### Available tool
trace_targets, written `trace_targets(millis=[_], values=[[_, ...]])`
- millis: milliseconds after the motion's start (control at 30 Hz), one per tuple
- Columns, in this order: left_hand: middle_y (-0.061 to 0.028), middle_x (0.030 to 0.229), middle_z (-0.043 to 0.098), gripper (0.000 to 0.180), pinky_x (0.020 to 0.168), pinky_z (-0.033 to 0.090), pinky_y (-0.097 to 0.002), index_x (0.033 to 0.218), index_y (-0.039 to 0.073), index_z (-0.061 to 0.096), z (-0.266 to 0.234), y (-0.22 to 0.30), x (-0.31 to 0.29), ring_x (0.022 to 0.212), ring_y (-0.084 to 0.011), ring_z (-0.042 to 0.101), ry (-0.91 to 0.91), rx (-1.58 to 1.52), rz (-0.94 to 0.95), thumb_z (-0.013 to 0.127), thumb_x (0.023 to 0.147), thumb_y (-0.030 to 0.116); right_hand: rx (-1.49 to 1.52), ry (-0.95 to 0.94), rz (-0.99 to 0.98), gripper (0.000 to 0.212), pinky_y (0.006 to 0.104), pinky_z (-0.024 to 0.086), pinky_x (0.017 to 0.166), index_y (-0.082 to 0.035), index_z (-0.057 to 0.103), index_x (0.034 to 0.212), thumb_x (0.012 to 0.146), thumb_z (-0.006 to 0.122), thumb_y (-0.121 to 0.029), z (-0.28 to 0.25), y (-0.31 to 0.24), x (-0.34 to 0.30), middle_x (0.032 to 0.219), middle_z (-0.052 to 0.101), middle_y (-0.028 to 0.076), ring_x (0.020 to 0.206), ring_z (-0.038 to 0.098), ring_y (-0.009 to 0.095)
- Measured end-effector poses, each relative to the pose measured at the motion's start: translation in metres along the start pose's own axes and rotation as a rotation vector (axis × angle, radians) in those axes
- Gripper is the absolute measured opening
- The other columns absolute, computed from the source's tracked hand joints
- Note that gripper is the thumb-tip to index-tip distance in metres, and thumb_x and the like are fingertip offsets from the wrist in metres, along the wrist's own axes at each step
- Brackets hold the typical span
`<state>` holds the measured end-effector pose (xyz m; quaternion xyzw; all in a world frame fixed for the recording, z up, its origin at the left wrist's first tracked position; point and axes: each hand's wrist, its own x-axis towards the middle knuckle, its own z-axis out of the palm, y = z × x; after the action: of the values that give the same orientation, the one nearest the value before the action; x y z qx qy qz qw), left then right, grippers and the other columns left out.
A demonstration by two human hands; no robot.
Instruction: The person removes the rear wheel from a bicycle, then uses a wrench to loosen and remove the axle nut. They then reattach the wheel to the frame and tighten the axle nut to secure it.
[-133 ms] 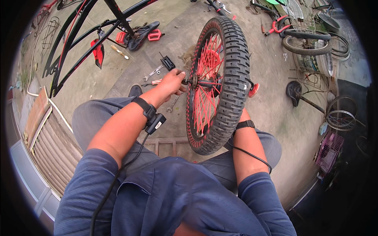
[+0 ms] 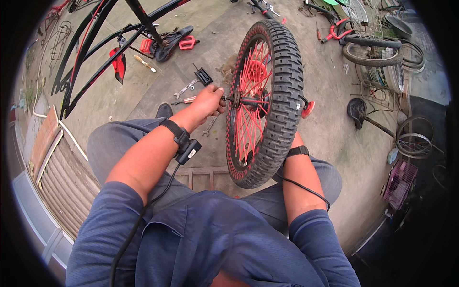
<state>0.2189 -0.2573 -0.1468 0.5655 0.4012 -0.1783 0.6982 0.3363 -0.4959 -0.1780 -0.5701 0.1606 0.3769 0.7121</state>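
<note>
Wheel: in the head view, standing on edge before the seated person, between the knees; chunky black tyre, red spokes, red-and-black checkered rim; whether its bottom touches the ground, I cannot tell.
Left hand: at the wheel's left side, fingers closed round the axle end, thumb uppermost.
Right hand: hidden behind the wheel's tyre, so I cannot tell how its fingers are set; the right forearm runs up to the wheel's lower right.
Wrist straps: a black band with a small dark device on the left, left of the wheel; another black band on the right, by the tyre.
Loose tools: left of the wheel lie an open-ended wrench, a striped-handled screwdriver and, nearer the wheel, a second wrench.
Black pedal: on the ground to the wheel's upper left, beyond the left hand.
Bicycle frame: black, farther to the wheel's upper left, with a red pedal near it.
Saddle: black, on its post, well to the wheel's right.
Wire cage: pinkish, far to the wheel's lower right.
</note>
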Motion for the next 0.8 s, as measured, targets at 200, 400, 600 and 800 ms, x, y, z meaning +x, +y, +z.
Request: trace_targets(millis=[200, 400, 600, 800], values=[[-0.0099, 0.103, 0.063, 0.040, 0.060, 0.046, -0.0298, 0.128, 0.002, 0.050, -0.001, -0.001, -0.001, 0.080, -0.0165, 0.064, -0.027, -0.018, -0.007, 0.045, 0.103, 0.032, -0.009, 0.003, 0.005, 0.021, 0.0362, 0.058, 0.072, 0.001, 0.064, 0.110, 0.090, 0.059, -0.006, -0.002, 0.005, 0.004, 0.096, 0.070, 0.011, 0.079, 0.068, 0.021], [-0.0076, 0.107, 0.063, 0.039, 0.064, 0.048, -0.0292, 0.131, 0.001, 0.052, 0.000, -0.001, -0.001, 0.086, -0.0158, 0.064, -0.015, 0.023, 0.046, 0.052, 0.100, 0.025, -0.086, -0.014, 0.014, 0.025, 0.0355, 0.058, 0.072, 0.002, 0.063, 0.111, 0.087, 0.064, -0.004, 0.013, -0.007, -0.005, 0.098, 0.069, 0.011, 0.079, 0.067, 0.020], [-0.0072, 0.101, 0.065, 0.030, 0.061, 0.048, -0.0284, 0.124, -0.001, 0.057, -0.001, -0.016, 0.009, 0.079, -0.0144, 0.063, -0.059, 0.024, 0.095, 0.055, 0.098, 0.013, -0.263, 0.076, 0.026, 0.031, 0.0295, 0.051, 0.062, 0.002, 0.060, 0.117, 0.087, 0.061, -0.008, 0.020, -0.016, -0.017, 0.095, 0.068, 0.008, 0.076, 0.066, 0.016], [-0.0056, 0.103, 0.067, 0.030, 0.066, 0.047, -0.0282, 0.126, 0.002, 0.058, -0.007, -0.022, 0.016, 0.084, -0.0139, 0.064, -0.114, -0.030, 0.116, 0.054, 0.098, 0.014, -0.318, 0.131, 0.168, 0.036, 0.0258, 0.041, 0.049, -0.003, 0.061, 0.113, 0.095, 0.063, -0.034, 0.015, -0.017, -0.013, 0.088, 0.065, 0.007, 0.059, 0.059, 0.013]])
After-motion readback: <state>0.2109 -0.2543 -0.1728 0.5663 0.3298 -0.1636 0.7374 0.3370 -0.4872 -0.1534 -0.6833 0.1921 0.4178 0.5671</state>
